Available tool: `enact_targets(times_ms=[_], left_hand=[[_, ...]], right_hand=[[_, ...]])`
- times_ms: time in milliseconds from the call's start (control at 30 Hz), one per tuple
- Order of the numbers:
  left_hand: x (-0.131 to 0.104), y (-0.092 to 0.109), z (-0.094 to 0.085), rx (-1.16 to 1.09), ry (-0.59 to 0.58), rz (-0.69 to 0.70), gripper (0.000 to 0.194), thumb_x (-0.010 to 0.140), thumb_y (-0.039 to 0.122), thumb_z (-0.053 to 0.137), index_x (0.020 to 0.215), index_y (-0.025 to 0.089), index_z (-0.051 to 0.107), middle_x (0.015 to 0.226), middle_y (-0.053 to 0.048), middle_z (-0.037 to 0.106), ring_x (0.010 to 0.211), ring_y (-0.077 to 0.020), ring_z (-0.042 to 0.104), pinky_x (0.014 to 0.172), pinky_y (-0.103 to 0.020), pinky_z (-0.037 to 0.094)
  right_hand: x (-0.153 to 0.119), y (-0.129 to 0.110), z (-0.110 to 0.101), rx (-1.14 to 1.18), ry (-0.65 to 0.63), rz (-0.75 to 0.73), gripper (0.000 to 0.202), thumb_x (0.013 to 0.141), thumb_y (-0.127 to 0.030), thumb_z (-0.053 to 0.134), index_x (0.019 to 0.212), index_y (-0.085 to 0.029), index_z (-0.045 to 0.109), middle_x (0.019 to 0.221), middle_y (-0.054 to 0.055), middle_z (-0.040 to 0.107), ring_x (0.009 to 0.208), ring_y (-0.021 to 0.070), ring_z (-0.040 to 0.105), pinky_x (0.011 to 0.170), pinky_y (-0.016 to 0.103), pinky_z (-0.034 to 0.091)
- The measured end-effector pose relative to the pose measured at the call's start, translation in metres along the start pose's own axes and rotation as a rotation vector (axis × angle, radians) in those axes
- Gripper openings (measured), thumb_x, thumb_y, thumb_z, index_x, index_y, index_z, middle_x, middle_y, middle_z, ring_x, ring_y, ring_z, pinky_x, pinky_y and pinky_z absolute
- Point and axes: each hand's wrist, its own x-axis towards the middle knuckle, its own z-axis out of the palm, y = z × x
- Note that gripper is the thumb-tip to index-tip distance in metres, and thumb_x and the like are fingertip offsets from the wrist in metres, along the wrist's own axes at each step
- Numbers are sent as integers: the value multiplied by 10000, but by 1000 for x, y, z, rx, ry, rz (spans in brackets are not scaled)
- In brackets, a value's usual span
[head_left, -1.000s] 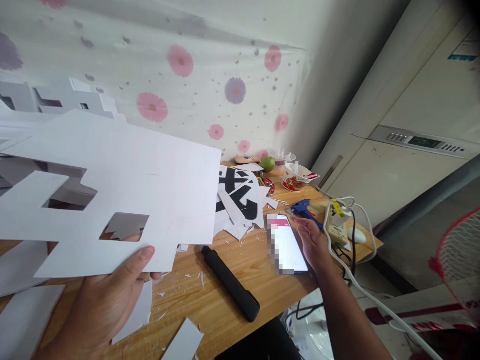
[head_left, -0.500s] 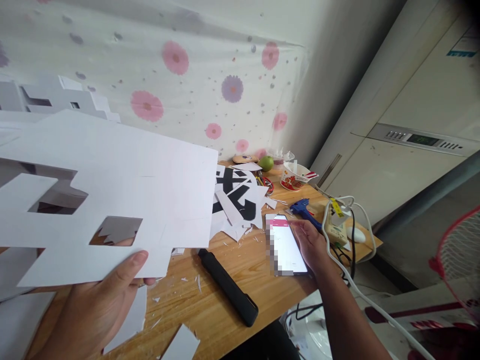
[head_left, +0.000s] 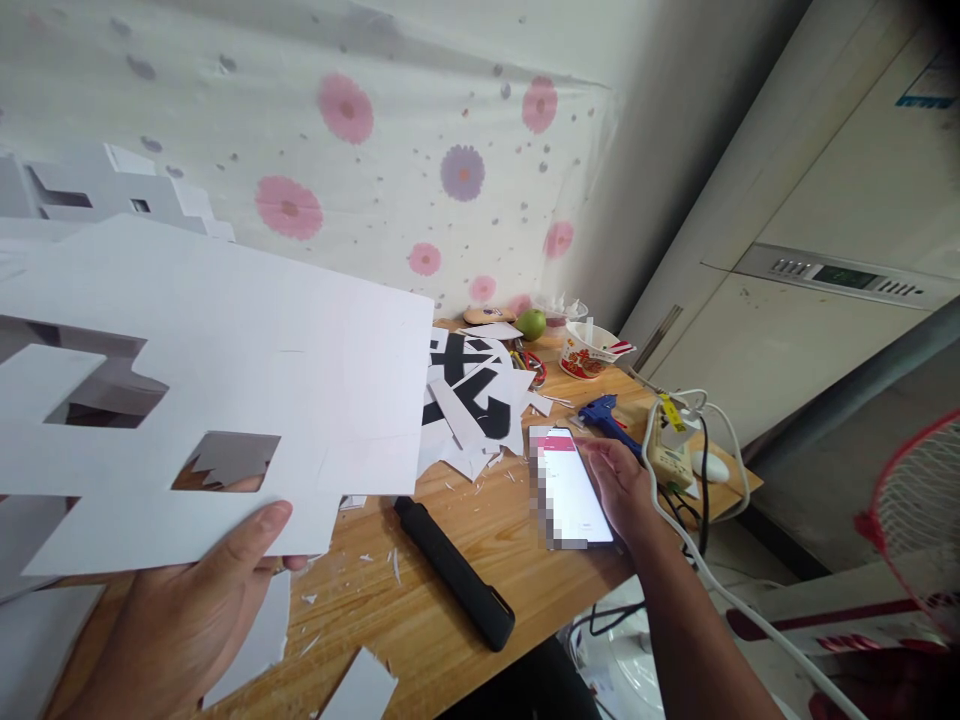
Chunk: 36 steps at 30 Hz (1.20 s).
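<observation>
Holding, left hand [head_left: 199,610]: clamped on the cut-out white board [head_left: 352,400], left of the phone [head_left: 576,490], thumb in front, fingers behind; pinched low, probably to keep the upper part uncovered.
Right hand [head_left: 619,480]: at the phone's right edge; I cannot tell whether it grips or merely steadies.
Phone screen: faces the person, presumably angled for reading.
Printed bowl [head_left: 587,355]: beyond the phone; a red-and-white strip juts over its rim, deeper contents hidden.
Clear tub [head_left: 559,312]: farther beyond the phone, holding pale pieces too small to name.
</observation>
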Motion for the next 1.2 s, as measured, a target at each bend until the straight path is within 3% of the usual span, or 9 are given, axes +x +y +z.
enact_targets(times_ms=[167, 467, 700, 867, 1033, 1200], left_hand=[[3, -8, -12, 11, -2, -16, 481, 587, 277, 873, 1035, 299, 697, 923, 1, 739, 796, -214, 662, 506, -255, 584], [1, -6, -6, 17, -76, 39, 394, 629, 266, 849, 998, 289, 714, 920, -6, 730, 764, -185, 636, 505, -233, 569], [3, -5, -7, -28, -97, -1, 307, 666, 263, 825, 941, 307, 697, 916, 14, 702, 803, -191, 623, 529, -255, 569], [2, -2, -5, -14, -110, 1, 349, 645, 273, 840, 961, 304, 693, 914, 12, 686, 756, -175, 593, 508, -249, 562], [2, -2, -3, -24, -125, 4, 339, 682, 257, 811, 998, 288, 690, 940, -7, 669, 778, -188, 580, 486, -260, 552], [4, -5, -5, -4, -22, 17, 419, 613, 272, 854, 987, 292, 664, 993, 7, 663, 828, -204, 629, 518, -268, 587]], right_hand=[[-31, -4, -14, 84, -22, -38, 268, 943, -414, 460, 1041, -241, 640, 1093, 92, 712, 1037, 273, 661, 902, 464, 522], [-68, -14, -34, 134, 85, -126, 190, 896, -338, 551, 842, -267, 719, 877, 53, 722, 971, 274, 652, 869, 424, 504], [-71, -27, -28, 222, 88, -88, 217, 909, -326, 536, 810, -263, 718, 876, 54, 700, 987, 267, 626, 892, 418, 469], [-66, -19, -29, 164, 12, -168, 185, 915, -299, 530, 850, -263, 700, 886, 49, 706, 1001, 255, 624, 884, 400, 481], [-50, -9, -22, 117, 17, -133, 159, 934, -321, 509, 912, -234, 641, 960, 71, 711, 986, 245, 642, 835, 384, 506], [-44, -5, -22, 85, -42, -162, 210, 936, -325, 508, 874, -225, 681, 930, 77, 715, 1020, 249, 637, 821, 363, 527]])
